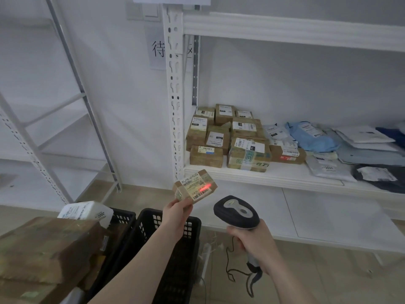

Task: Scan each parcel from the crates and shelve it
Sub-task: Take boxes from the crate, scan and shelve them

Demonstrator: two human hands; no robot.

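The left hand pinches a small brown cardboard parcel by its lower corner, fingers beneath it, above a black plastic crate. The right hand grips a black handheld scanner; a red beam lands on the parcel's label. Behind stands a white metal shelf.
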